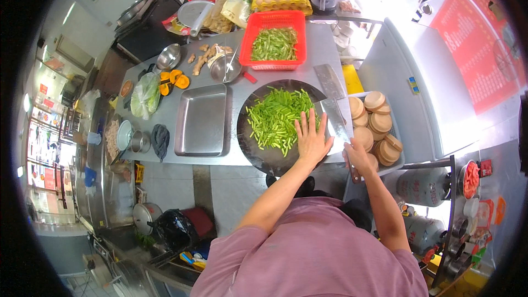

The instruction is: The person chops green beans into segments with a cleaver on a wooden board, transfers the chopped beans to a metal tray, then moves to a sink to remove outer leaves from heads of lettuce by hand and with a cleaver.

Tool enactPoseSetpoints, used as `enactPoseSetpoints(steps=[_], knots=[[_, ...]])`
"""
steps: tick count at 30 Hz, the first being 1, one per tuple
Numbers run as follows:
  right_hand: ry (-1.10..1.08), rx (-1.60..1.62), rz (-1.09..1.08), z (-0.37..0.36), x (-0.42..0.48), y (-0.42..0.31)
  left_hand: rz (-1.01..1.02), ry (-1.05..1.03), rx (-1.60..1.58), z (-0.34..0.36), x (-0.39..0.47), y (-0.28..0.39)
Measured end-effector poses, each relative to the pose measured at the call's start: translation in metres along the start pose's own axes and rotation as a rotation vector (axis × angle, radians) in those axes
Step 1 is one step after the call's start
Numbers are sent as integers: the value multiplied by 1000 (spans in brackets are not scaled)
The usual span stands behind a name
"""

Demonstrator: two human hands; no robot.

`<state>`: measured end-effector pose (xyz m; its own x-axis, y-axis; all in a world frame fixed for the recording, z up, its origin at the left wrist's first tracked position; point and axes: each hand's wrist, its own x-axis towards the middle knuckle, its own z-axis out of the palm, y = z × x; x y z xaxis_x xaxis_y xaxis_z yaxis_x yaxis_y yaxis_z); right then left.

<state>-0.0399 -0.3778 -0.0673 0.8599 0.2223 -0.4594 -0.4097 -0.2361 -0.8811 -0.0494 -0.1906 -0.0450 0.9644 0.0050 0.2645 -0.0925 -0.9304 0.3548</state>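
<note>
Chopped green vegetable stems (278, 115) are heaped on a dark round cutting board (255, 159). My left hand (312, 140) lies flat with its fingers apart, at the heap's right edge; fingertips appear to touch the greens. My right hand (359, 157) grips the handle of a cleaver (336, 121), whose broad blade reaches over the board's right side, beside my left hand. A second cleaver (328, 80) lies flat on the metal table beyond it. Left of the board sits a rectangular steel tray (202, 126) with nothing in it.
A red plastic basket (273, 66) of cut greens stands behind the board. Pumpkin pieces (175, 78), ginger (202, 60) and a steel bowl (225, 72) are at the back left. On the right, a crate (396, 165) holds round wooden pieces (379, 121). A dark cloth (160, 142) lies left.
</note>
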Motion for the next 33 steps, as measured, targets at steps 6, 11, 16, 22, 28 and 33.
enactPoseSetpoints(steps=[6,11,16,22,28,33], knots=[[-96,-30,-38,39,0,-5,-107,62,72,20,12,-10],[-164,-70,-61,49,-3,-14,-113,158,14,24,8,-18],[-145,-145,-131,44,4,0,-114,12,37,37,10,-16],[-178,-122,-175,48,12,9,-143,102,-8,30,2,-20],[-194,-154,-210,43,16,15,-106,212,-63,33,1,-18],[-186,-97,-155,41,27,25,-120,229,-83,37,3,-22]])
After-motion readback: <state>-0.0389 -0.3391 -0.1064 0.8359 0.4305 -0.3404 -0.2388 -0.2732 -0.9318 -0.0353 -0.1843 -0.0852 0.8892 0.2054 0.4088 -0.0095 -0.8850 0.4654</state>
